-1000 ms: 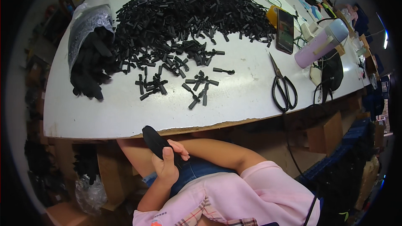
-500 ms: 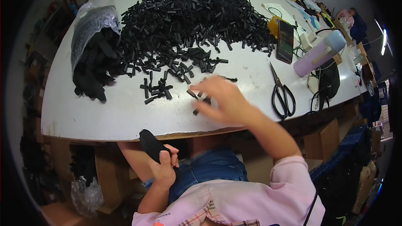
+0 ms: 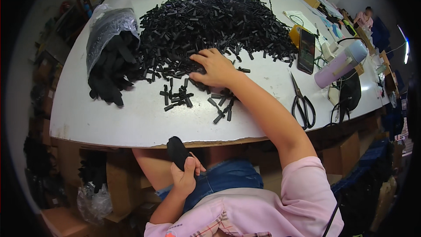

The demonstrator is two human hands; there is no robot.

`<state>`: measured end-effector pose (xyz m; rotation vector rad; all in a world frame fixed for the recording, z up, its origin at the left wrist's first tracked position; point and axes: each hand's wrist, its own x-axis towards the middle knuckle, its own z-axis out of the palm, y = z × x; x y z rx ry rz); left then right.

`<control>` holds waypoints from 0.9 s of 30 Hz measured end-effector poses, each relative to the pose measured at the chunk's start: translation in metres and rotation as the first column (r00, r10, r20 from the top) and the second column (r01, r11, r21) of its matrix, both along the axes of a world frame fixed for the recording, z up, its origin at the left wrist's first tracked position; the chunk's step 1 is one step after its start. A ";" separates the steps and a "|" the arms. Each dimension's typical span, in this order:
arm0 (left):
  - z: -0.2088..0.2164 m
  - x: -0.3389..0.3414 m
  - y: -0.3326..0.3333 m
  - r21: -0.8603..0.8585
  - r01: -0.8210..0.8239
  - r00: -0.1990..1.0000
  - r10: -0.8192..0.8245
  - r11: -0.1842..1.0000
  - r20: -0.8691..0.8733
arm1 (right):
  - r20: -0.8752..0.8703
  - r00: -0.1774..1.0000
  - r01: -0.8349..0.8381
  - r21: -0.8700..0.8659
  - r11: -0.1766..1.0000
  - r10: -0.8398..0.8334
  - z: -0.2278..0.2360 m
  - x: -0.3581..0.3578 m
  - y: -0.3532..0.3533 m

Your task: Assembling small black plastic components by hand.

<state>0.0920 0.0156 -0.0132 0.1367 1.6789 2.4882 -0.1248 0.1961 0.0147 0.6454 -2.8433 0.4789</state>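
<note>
We've got a big pile of small black plastic pieces (image 3: 219, 22) heaped on the white table (image 3: 109, 123), with loose ones scattered at its near edge. Our right hand (image 3: 215, 68) lies palm-down on that edge, fingers spread over the pieces; can't tell if it's pinching one. Our left hand (image 3: 184, 177) is down below the table edge, closed around a black fabric bundle (image 3: 176, 151). Scissors (image 3: 301, 103) lie off to the right, near a lilac bottle (image 3: 342, 63) and a phone (image 3: 306, 50). A clear bag of black stuff (image 3: 109, 52) sits on the left.
</note>
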 end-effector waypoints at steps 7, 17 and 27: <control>0.004 0.006 0.004 -0.190 0.031 0.998 -0.020 0.981 0.063 | -0.243 0.969 -0.070 -0.061 0.996 0.053 0.027 0.076 0.019; 0.005 0.008 0.020 -0.172 0.003 0.999 0.004 0.985 0.039 | 0.211 0.935 0.000 -0.805 0.593 0.287 0.004 0.204 -0.008; 0.003 0.000 0.018 -0.384 -0.301 0.773 -0.012 0.873 -0.634 | 0.432 0.802 0.322 -0.894 0.310 0.413 -0.010 0.211 -0.011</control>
